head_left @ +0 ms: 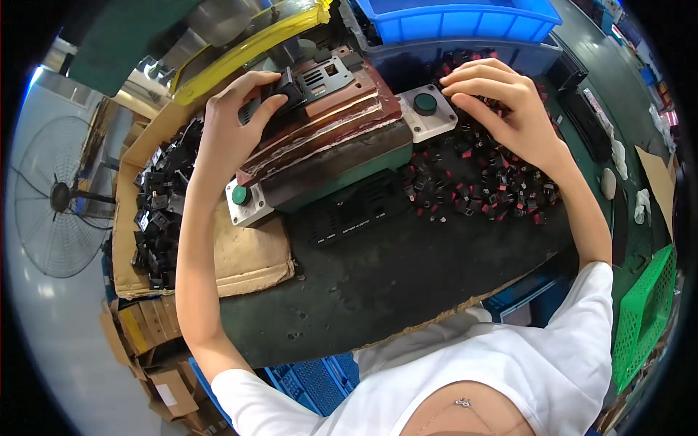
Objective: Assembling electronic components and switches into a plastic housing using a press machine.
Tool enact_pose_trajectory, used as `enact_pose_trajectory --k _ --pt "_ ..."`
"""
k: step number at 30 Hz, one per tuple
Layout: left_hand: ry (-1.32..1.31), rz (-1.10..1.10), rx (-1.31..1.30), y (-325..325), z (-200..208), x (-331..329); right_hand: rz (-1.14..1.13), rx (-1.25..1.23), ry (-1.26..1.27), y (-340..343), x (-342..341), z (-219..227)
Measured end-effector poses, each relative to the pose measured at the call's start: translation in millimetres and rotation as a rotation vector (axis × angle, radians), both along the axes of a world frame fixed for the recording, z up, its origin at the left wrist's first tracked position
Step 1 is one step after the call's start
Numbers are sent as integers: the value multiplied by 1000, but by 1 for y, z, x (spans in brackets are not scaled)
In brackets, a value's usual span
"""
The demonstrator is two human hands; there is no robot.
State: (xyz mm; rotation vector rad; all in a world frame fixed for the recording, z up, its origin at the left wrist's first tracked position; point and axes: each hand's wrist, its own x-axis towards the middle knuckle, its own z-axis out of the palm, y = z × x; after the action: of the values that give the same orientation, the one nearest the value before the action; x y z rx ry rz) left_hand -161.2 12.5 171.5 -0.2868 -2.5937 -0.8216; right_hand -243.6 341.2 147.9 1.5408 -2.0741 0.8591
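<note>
Atop the reddish-brown layered block (327, 134), the left hand (234, 112) clamps its fingers on a black plastic piece (291, 87); the right hand (515, 109) holds fingers apart.

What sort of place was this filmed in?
Probably a factory assembly workstation: a brown layered fixture flanked by green push buttons, heaped small black-and-red parts on the bench, and a cardboard box of black parts suggest it.

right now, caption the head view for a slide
Left hand holding a black part, right hand beside a green button
</note>
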Motion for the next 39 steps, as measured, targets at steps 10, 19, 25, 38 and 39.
enact_pose_trajectory --k 10,19,25,38,39 --pt "121 -37 -88 -1 -6 -7 -175 -40 55 20 -5 3" --pt "193 9 -172 2 -3 1 -279 -85 66 24 -11 3" --pt "183 10 -271 4 3 -3 -344 -69 -42 25 -11 -5" --pt "128 6 -398 2 -2 5 -458 107 -296 36 -13 -18" --pt "131 5 -448 3 -2 6 -461 110 -295 37 -11 -16"
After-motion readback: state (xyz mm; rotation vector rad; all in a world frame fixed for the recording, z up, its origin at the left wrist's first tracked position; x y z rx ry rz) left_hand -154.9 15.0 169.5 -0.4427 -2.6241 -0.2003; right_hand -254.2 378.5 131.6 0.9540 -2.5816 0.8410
